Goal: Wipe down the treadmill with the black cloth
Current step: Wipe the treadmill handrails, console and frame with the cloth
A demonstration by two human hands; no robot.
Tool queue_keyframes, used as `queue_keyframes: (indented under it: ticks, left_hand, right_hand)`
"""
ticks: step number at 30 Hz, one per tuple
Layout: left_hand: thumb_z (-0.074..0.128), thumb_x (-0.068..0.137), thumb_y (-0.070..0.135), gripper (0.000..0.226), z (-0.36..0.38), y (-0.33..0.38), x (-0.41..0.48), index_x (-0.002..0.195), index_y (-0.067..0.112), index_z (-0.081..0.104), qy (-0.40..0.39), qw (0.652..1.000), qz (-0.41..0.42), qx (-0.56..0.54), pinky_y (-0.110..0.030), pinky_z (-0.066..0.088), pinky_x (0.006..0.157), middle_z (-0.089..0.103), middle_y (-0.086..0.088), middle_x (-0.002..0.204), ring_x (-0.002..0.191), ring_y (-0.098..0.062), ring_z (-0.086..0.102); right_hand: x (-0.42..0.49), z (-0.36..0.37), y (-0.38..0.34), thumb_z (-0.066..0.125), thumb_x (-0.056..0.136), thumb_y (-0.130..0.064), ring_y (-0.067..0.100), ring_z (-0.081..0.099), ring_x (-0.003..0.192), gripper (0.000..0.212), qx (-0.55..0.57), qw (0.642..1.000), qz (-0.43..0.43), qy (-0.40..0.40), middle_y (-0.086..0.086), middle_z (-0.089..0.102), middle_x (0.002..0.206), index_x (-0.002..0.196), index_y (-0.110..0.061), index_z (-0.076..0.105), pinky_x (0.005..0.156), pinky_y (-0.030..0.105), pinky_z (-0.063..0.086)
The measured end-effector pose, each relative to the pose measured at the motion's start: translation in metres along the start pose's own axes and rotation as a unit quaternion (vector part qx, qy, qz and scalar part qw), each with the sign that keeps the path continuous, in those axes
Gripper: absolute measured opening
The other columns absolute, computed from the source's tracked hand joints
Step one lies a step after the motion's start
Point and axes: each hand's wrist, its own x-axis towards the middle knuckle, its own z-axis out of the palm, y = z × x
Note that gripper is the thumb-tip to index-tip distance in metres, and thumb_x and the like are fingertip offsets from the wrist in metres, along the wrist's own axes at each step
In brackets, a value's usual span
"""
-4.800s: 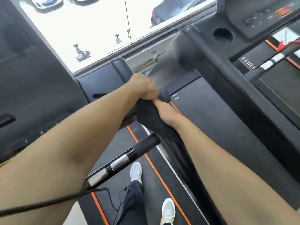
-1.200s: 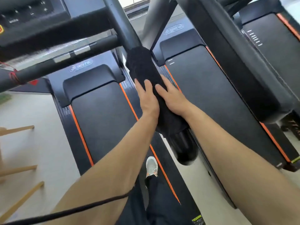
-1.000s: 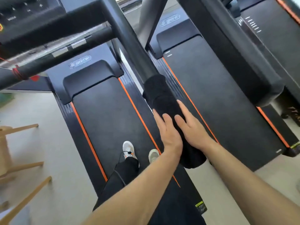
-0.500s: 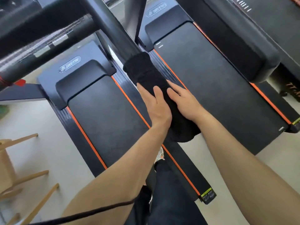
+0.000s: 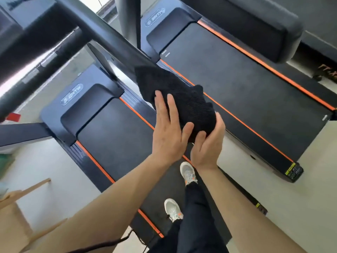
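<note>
Black cloth point(image 5: 184, 101) draped over the end of the treadmill's dark handrail point(image 5: 109, 41), bunched and wrapped around it, above the gap between two belts. Left hand point(image 5: 169, 136) laid flat against the cloth's near side, fingers straight and slightly spread, not curled. Right hand point(image 5: 209, 143) cupped under the cloth's lower end, thumb up, fingers wrapped behind and mostly hidden. Treadmill point(image 5: 113, 136) with orange edge strips below, a second one point(image 5: 237, 84) to the right. Grey shoes point(image 5: 187, 172) standing on the near belt.
</note>
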Motion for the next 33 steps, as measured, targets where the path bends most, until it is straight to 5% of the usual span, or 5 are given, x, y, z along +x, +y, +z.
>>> queue_keyframes:
  ticks: [6,12,19,26,33]
  left_hand:
    - [0.046,0.094,0.042,0.040,-0.026,0.004,0.080,0.112,0.021,0.074,0.047,0.969,0.139,0.197,-0.047,0.021,0.119,0.068,-0.001,0.125,0.131,-0.028,0.051]
    - [0.037,0.085,0.040,0.049,-0.038,0.032,0.124,0.063,0.013,0.072,-0.103,0.931,0.110,0.333,-0.038,0.039,0.083,0.067,-0.004,0.063,0.070,-0.027,0.059]
    - [0.031,0.105,0.045,0.050,-0.058,-0.025,0.078,0.136,0.019,0.060,-0.074,0.934,0.264,0.230,-0.045,0.025,0.118,0.058,-0.002,0.142,0.138,-0.027,0.047]
    - [0.030,0.096,0.037,0.049,-0.102,-0.066,0.182,0.091,0.019,0.075,-0.048,0.960,0.077,0.266,-0.040,0.027,0.113,0.068,0.000,0.099,0.115,-0.024,0.057]
    - [0.051,0.096,0.030,0.034,-0.140,-0.112,0.214,0.119,0.012,0.068,0.118,0.977,-0.091,0.154,-0.045,0.042,0.109,0.051,-0.009,0.145,0.139,-0.031,0.041]
  right_hand:
    - [0.063,-0.015,-0.002,0.037,0.100,-0.029,0.027,0.061,0.083,0.035,0.125,0.972,0.103,-0.170,0.009,0.068,0.089,0.098,-0.008,0.065,0.077,0.052,0.050]
    - [0.101,-0.015,-0.016,0.047,0.100,-0.017,0.001,0.053,0.071,0.036,0.224,0.907,0.279,-0.221,-0.012,0.059,0.067,0.091,0.015,0.061,0.073,0.030,0.048]
    - [0.073,-0.015,-0.057,0.031,0.102,-0.029,0.024,0.059,0.098,0.038,-0.147,0.969,0.055,-0.190,0.000,0.069,0.108,0.118,-0.014,0.062,0.073,0.028,0.036]
    - [0.164,0.078,-0.109,0.022,0.107,-0.036,0.045,0.060,0.101,0.036,-0.253,0.874,-0.008,-0.415,0.018,0.065,0.109,0.097,-0.013,0.048,0.072,0.045,0.036]
    - [0.221,0.170,-0.148,0.026,0.108,-0.034,0.044,0.053,0.117,0.042,-0.172,0.872,0.014,-0.458,0.024,0.060,0.127,0.116,-0.005,0.055,0.085,0.044,0.037]
